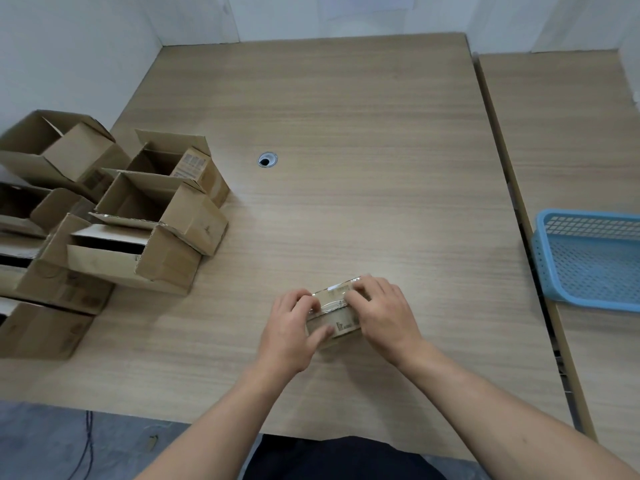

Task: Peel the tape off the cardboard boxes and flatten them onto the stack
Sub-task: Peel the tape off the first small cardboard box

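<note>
The wide wooden table has much free surface from the centre to 12 o'clock, with a round cable hole there. A pile of open cardboard boxes with raised flaps fills 9 o'clock, and a blue mesh basket sits at 3 o'clock on the next table. At 6 o'clock, near the front edge, lies a small brown cardboard box with shiny clear tape across its top; the left hand grips its left end, and the right hand curls its fingers over the taped top.

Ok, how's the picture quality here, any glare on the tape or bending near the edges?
Head view: soft, even light, faint shadows; a glint on the clear tape atop the small box held by the left hand and right hand; wide-angle distortion bows the table edges; the open boxes at left look soft.
</note>
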